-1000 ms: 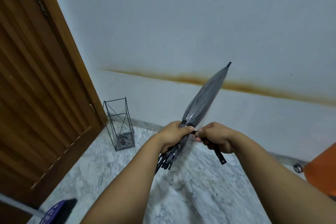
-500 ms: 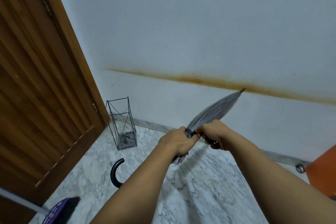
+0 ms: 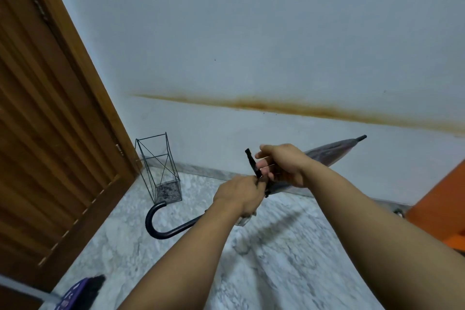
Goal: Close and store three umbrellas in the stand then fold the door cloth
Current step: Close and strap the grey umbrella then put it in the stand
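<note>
Umbrella [image 3: 334, 153] grasped by left hand [image 3: 239, 194], strap [image 3: 252, 162] in right-hand fingers [image 3: 263, 166] | wire stand [image 3: 158, 168] near door [image 3: 50, 133]

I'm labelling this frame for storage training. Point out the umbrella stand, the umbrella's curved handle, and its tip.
umbrella stand [image 3: 161, 166]: head view, wire side of the frame.
curved handle [image 3: 151, 219]: head view, bend of the hook.
tip [image 3: 362, 137]: head view, black end cap.

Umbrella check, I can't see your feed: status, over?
Left hand gripping folded umbrella; right hand winding its black strap. Wire stand empty, upright by door. Path clear.
</note>
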